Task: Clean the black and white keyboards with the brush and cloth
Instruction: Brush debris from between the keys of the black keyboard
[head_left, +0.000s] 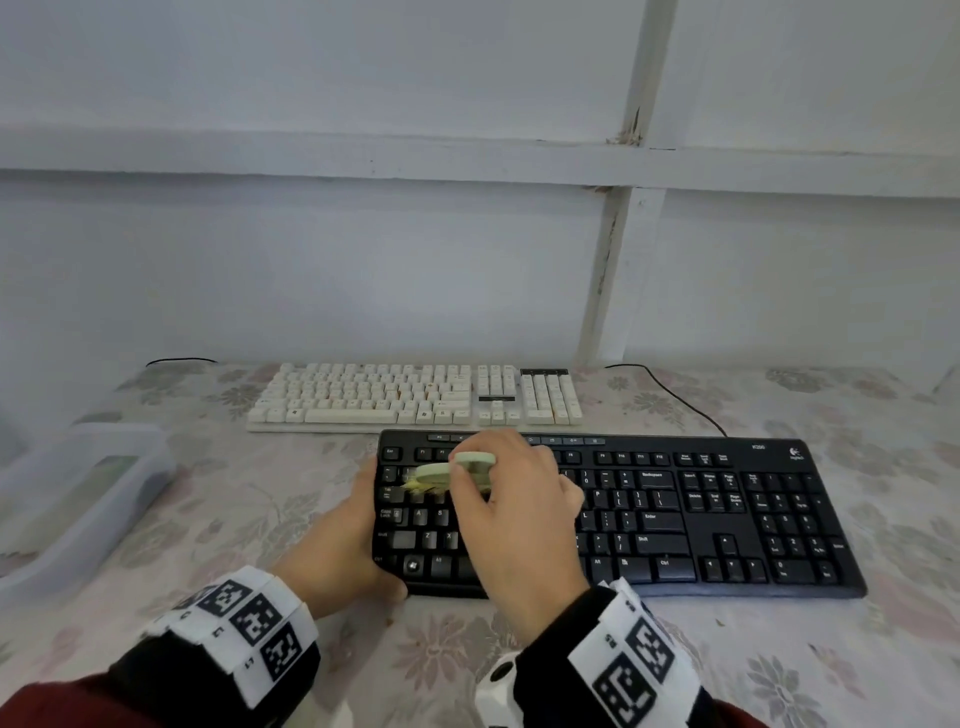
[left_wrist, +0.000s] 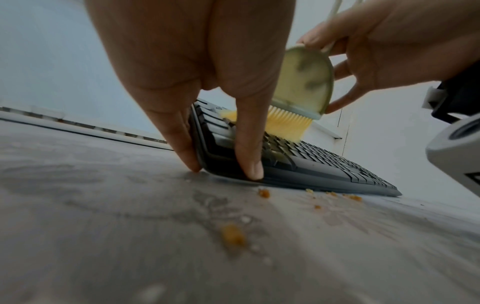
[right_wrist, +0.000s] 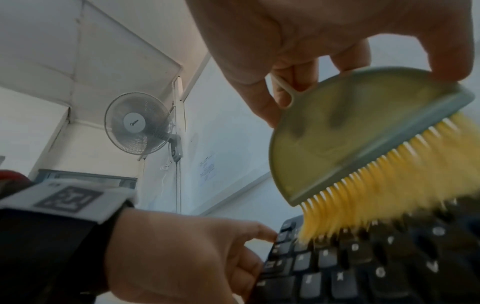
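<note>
The black keyboard (head_left: 675, 514) lies near me on the flowered tablecloth, with the white keyboard (head_left: 415, 397) behind it. My left hand (head_left: 348, 551) clamps the black keyboard's left end, thumb on the front edge and fingers along the side (left_wrist: 249, 144). My right hand (head_left: 514, 514) pinches a pale green brush (head_left: 452, 470) with yellow bristles (right_wrist: 369, 197), which touch the upper-left keys (left_wrist: 288, 125). The black keyboard (right_wrist: 363, 267) fills the lower right of the right wrist view. No cloth is in view.
Orange crumbs (left_wrist: 233, 234) lie on the tablecloth in front of the keyboard. A clear plastic box (head_left: 78, 493) stands at the table's left edge. A black cable (head_left: 675, 395) runs behind the keyboards. A grey wall closes the back.
</note>
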